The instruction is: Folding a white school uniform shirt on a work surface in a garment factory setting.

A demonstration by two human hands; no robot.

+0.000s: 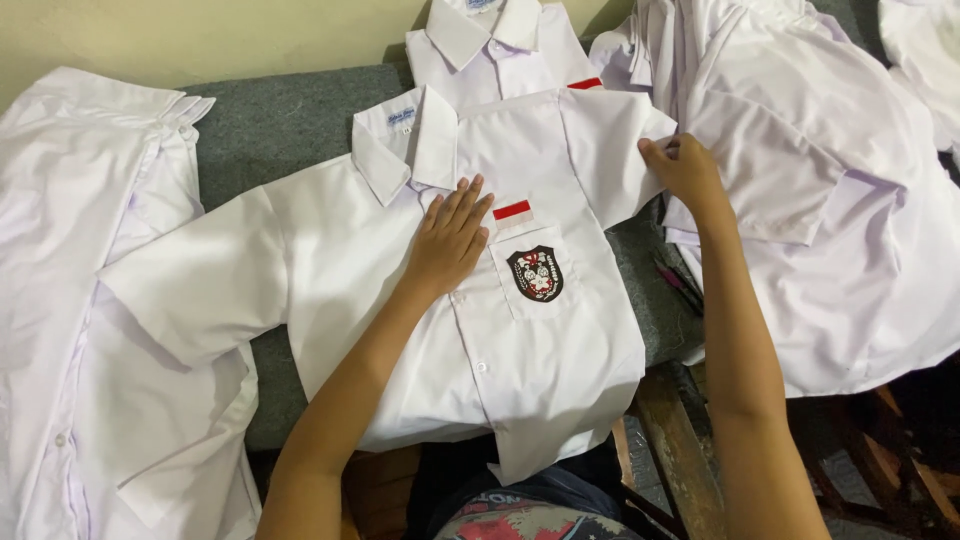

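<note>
While flat: left hand [449,238] on shirt [540,340]

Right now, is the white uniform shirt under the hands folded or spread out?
Partly folded: the white uniform shirt lies front-up, one sleeve spread flat, while the right hand turns the other side in.

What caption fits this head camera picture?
Left hand flat on a white shirt, right hand pinching its sleeve.

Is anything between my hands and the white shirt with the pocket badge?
Nothing visible. The left hand lies flat on the shirt beside the badge, and the right hand grips its sleeve directly.
</note>
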